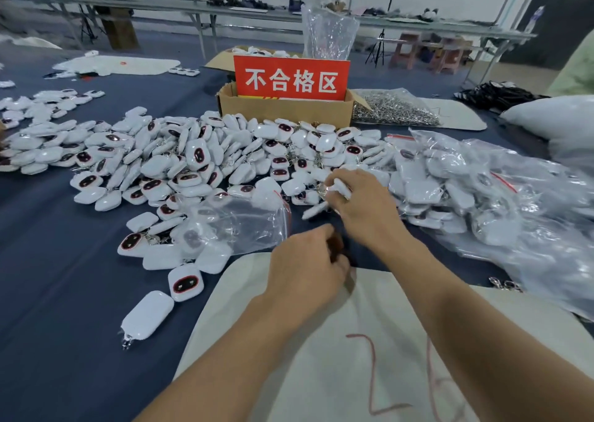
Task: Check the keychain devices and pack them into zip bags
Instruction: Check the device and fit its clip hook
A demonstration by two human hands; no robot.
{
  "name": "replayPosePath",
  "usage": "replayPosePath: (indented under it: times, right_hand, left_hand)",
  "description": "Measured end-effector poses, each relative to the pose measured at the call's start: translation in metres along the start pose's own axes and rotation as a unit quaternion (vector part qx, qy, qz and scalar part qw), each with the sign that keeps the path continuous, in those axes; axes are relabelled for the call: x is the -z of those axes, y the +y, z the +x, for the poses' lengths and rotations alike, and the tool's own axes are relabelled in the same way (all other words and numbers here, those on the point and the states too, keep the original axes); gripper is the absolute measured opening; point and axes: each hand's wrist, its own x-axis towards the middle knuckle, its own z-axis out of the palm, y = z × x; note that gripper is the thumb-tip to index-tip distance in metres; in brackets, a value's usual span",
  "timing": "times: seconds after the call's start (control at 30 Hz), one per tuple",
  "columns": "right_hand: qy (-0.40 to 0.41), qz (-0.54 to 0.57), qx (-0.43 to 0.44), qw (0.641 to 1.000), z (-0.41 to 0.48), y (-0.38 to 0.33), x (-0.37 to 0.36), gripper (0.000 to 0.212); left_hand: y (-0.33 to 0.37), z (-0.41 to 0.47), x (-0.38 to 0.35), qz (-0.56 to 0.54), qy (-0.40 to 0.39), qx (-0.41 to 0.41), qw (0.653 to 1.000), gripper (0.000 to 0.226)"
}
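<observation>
A big heap of white keychain devices (180, 164) with dark red-rimmed faces covers the blue table. My right hand (360, 206) reaches into the heap's near edge and grips a white keychain device (337, 185) by its metal ring; another blurred device (316, 211) hangs just below the fingers. My left hand (305, 270) hovers over the white cloth with its fingers curled; whether it holds anything is hidden. A clear zip bag (244, 219) with a red seal strip lies to the left of both hands, over some devices.
A cardboard box (286, 109) with a red sign stands behind the heap. Filled clear bags (482, 190) pile up on the right. A bag of metal rings (395, 109) lies beside the box. A white cloth (321, 357) marked in red covers the near edge.
</observation>
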Motion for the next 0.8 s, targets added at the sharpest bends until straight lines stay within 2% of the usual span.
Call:
replayPosePath:
  times: [0.07,0.13,0.2,0.23,0.3,0.37,0.5,0.6,0.63,0.7,0.8]
  right_hand:
    - [0.048,0.136,-0.087,0.986,-0.028,-0.006,0.013,0.013]
    - [0.069,0.308,-0.182,0.931,-0.055,-0.011,0.021,0.012]
    - [0.041,0.426,-0.251,0.868,-0.077,-0.012,0.026,0.016]
    - [0.01,0.447,-0.261,0.856,-0.085,-0.012,0.027,0.015]
    - [-0.064,0.443,-0.24,0.862,-0.093,-0.008,0.03,0.011]
    - [-0.093,0.423,-0.21,0.877,-0.091,-0.003,0.033,0.009]
    - [-0.081,0.382,-0.188,0.901,-0.085,0.004,0.036,0.011]
    - [-0.124,0.322,-0.153,0.926,-0.086,0.004,0.039,0.005]
    - [-0.136,0.305,-0.146,0.931,-0.088,0.003,0.04,0.012]
    - [-0.126,0.327,-0.144,0.925,-0.089,0.002,0.04,0.013]
    - [-0.044,0.403,-0.167,0.899,-0.089,0.0,0.036,0.013]
  left_hand:
    - [-0.001,0.0,-0.001,-0.046,0.009,0.017,0.999,0.009]
    - [-0.001,0.0,-0.001,-0.124,0.033,0.033,0.991,0.013]
    - [0.003,0.0,0.003,-0.199,0.038,0.037,0.979,0.017]
    - [0.005,0.0,0.005,-0.238,0.027,0.04,0.97,0.021]
    - [0.007,0.002,0.009,-0.328,-0.011,0.044,0.944,0.032]
    - [0.007,0.004,0.01,-0.389,-0.04,0.045,0.919,0.034]
    - [0.004,0.008,0.009,-0.382,-0.029,0.038,0.923,0.033]
    - [0.003,0.009,0.01,-0.383,-0.023,0.046,0.922,0.032]
    - [0.004,0.009,0.011,-0.383,-0.021,0.05,0.922,0.032]
    - [0.007,0.008,0.011,-0.394,-0.019,0.06,0.917,0.029]
    - [0.01,0.006,0.012,-0.411,-0.015,0.063,0.909,0.022]
